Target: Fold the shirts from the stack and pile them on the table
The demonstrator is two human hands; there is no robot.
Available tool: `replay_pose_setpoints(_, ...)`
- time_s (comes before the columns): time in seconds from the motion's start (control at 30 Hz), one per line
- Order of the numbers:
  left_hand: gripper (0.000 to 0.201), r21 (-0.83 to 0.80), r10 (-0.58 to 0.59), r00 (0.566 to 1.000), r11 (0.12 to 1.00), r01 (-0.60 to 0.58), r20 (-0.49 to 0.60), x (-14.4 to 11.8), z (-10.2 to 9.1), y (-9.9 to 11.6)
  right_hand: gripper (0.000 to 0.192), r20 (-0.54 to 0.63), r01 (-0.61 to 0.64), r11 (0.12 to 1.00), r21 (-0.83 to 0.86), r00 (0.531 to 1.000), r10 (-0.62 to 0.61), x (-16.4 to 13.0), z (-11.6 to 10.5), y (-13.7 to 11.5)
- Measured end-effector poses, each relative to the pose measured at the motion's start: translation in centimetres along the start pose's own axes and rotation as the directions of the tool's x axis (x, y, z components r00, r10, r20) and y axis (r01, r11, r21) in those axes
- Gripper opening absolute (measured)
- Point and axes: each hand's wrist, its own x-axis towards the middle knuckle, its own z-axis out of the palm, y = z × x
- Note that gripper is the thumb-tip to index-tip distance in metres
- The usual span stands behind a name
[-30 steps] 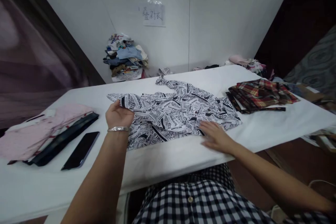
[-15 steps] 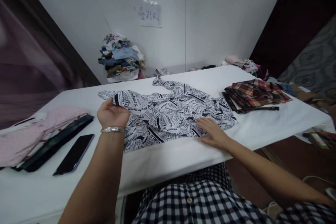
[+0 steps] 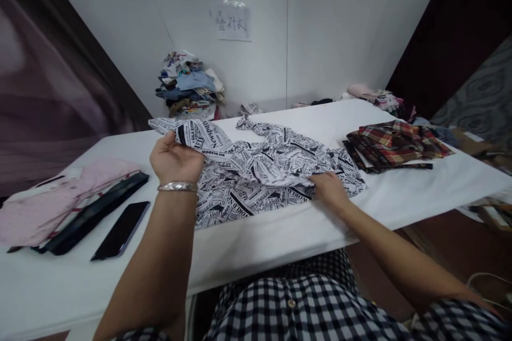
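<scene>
A black-and-white newspaper-print shirt lies spread across the white table, one sleeve stretching toward the back. My left hand is closed on its left end and holds that part up off the table. Lower right on the shirt, my right hand pinches the near edge, which is lifted a little above the layer beneath. Between the two hands the upper layer hangs in loose folds. The fingertips of my right hand are partly hidden by the hand itself.
To the left lie a stack of folded pink and dark clothes and a black phone. Folded plaid shirts rest at the right. Behind the white table stands a tall clothes pile below a paper sign.
My right hand has gone from lying open on the shirt to gripping its near edge and lifting it. My left hand has raised its end slightly higher.
</scene>
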Motion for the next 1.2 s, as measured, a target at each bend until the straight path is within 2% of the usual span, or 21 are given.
replay_pose_setpoints(0.07,0.015,-0.02,-0.038,0.999,0.999,0.037,-0.031,-0.5,-1.6,-0.6,0.034,0.019,-0.117,0.992,-0.054,0.993,0.119,1.1,-1.5,2.3)
replay_pose_setpoints(0.17,0.017,-0.005,-0.167,0.971,0.986,0.168,-0.17,-1.8,-5.8,-2.1,0.031,0.019,-0.24,0.966,-0.1,0.97,0.243,2.1,-2.4,4.3)
replay_pose_setpoints(0.27,0.029,0.029,-0.33,0.895,0.935,0.354,-0.301,-3.7,-10.6,-3.1,0.033,0.065,-0.23,0.973,-0.032,0.971,0.231,1.6,-1.5,4.9)
replay_pose_setpoints(0.33,0.033,0.038,-0.369,0.866,0.914,0.404,-0.339,-4.9,-13.2,-3.2,0.04,0.056,-0.185,0.982,0.032,0.982,0.183,0.8,-0.6,4.9)
replay_pose_setpoints(0.4,0.029,0.042,-0.383,0.855,0.905,0.423,-0.35,-5.5,-14.7,-3.2,0.053,0.019,-0.16,0.986,0.041,0.987,0.159,0.0,0.2,5.1)
replay_pose_setpoints(0.43,0.027,0.053,-0.393,0.851,0.898,0.436,-0.349,-5.6,-14.9,-3.1,0.054,0.013,-0.161,0.987,0.023,0.987,0.161,-0.2,0.4,5.2)
replay_pose_setpoints(0.5,0.023,0.101,-0.423,0.834,0.869,0.484,-0.353,-5.0,-14.4,-3.2,0.044,0.039,-0.179,0.984,-0.02,0.983,0.18,-0.1,0.4,5.6)
replay_pose_setpoints(0.6,0.016,0.157,-0.42,0.824,0.849,0.505,-0.381,-2.9,-11.7,-2.8,0.034,0.04,-0.211,0.977,-0.019,0.977,0.211,1.0,-0.1,6.5)
replay_pose_setpoints(0.67,0.013,0.133,-0.359,0.862,0.894,0.428,-0.357,-1.2,-9.4,-1.8,0.037,-0.055,-0.225,0.974,0.036,0.972,0.227,1.8,-0.4,7.2)
replay_pose_setpoints(0.73,0.012,0.112,-0.272,0.92,0.943,0.313,-0.283,-0.1,-7.6,-0.5,0.041,-0.157,-0.208,0.973,0.101,0.962,0.222,2.0,-0.4,7.9)
replay_pose_setpoints(0.8,0.011,0.13,-0.188,0.957,0.967,0.22,-0.219,-0.3,-7.1,0.6,0.044,-0.199,-0.174,0.975,0.139,0.959,0.2,1.6,0.0,8.4)
replay_pose_setpoints(0.87,0.013,0.191,-0.131,0.963,0.965,0.178,-0.237,-1.6,-8.2,0.8,0.046,-0.184,-0.134,0.98,0.15,0.97,0.16,0.7,0.8,8.8)
replay_pose_setpoints(0.93,0.017,0.285,-0.142,0.922,0.924,0.253,-0.361,-3.8,-10.7,0.3,0.047,-0.134,-0.089,0.984,0.153,0.985,0.11,-0.4,1.7,9.2)
replay_pose_setpoints(1.0,0.019,0.361,-0.197,0.818,0.824,0.437,-0.541,-5.9,-13.8,-0.6,0.048,-0.09,-0.042,0.986,0.163,0.994,0.057,-1.3,2.5,9.5)
replay_pose_setpoints(1.03,0.017,0.379,-0.213,0.768,0.771,0.512,-0.605,-6.8,-15.1,-0.9,0.049,-0.079,-0.026,0.985,0.168,0.996,0.04,-1.6,2.7,9.7)
replay_pose_setpoints(1.07,0.015,0.394,-0.213,0.735,0.731,0.557,-0.644,-7.4,-16.3,-1.2,0.049,-0.072,-0.016,0.985,0.17,0.997,0.028,-1.7,2.8,9.7)
replay_pose_setpoints(1.1,0.014,0.416,-0.199,0.724,0.706,0.574,-0.661,-7.7,-17.2,-1.3,0.05,-0.07,-0.01,0.985,0.171,0.997,0.023,-1.8,2.8,9.8)
replay_pose_setpoints(1.2,0.013,0.538,-0.125,0.752,0.625,0.566,-0.647,-7.7,-18.3,-1.0,0.05,-0.068,-0.008,0.987,0.159,0.998,0.019,-1.6,2.4,9.6)
